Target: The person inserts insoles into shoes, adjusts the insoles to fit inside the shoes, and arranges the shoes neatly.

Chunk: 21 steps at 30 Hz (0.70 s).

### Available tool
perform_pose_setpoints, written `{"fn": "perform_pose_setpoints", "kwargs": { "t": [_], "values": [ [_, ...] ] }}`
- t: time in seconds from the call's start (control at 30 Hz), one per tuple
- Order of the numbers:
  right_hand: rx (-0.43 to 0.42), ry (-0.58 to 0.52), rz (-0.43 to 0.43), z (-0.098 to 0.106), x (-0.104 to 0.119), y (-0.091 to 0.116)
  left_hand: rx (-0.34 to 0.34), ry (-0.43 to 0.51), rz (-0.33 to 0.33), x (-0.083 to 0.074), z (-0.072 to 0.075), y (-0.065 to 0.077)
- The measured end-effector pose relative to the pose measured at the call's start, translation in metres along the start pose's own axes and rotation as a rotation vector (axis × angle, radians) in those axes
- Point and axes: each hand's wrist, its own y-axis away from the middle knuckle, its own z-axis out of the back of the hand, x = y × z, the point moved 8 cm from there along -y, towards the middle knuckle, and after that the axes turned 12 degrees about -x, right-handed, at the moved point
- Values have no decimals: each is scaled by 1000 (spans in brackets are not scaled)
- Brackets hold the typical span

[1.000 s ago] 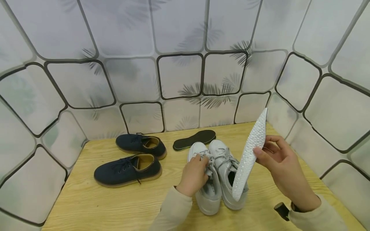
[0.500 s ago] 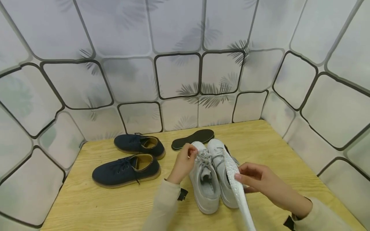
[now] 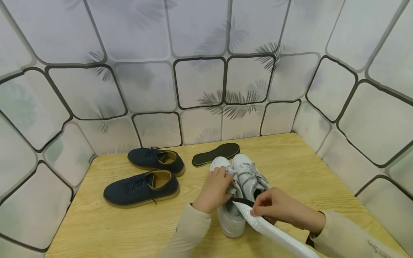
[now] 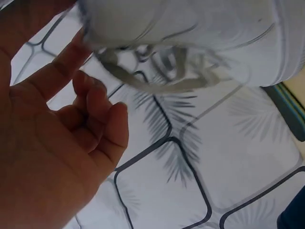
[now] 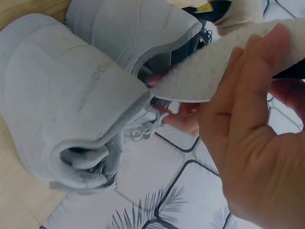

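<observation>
Through my cameras I saw the left hand (image 3: 213, 191) gripping the laced front of the left white shoe (image 3: 231, 222), which was smooth and rounded. The right hand (image 3: 280, 208) pinched a white insole (image 3: 274, 232), long, thin and nubbly, with its tip at this shoe's opening. Right of this shoe stood the second white shoe (image 3: 247, 179); beyond it, a flat dark insole (image 3: 217, 154); to its left, matte navy shoes (image 3: 137, 191) on a wood-grained table (image 3: 84, 222).

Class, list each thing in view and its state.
Left white shoe: upright, laced
Right white shoe: upright, laced
White insole: slanting, tip at left white shoe's opening
Dark insole: lying flat
Navy shoes: upright, laced
Left hand: gripping left white shoe
Right hand: pinching white insole
</observation>
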Motion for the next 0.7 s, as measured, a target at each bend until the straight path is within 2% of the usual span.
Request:
{"fn": "perform_pose_setpoints", "kwargs": {
  "t": [0.13,0.3,0.57,0.7],
  "values": [
    [56,-20,3,-9,2,-7,-53,-23,-43,-3,-7,-2],
    [44,54,37,-13,6,-19,-121,24,-127,-8,-3,-2],
    [32,249,99,-21,16,-41,-81,81,-64,-1,-1,-1],
    [34,342,147,-26,18,-51,-92,94,-61,0,0,-3]
  ]
}}
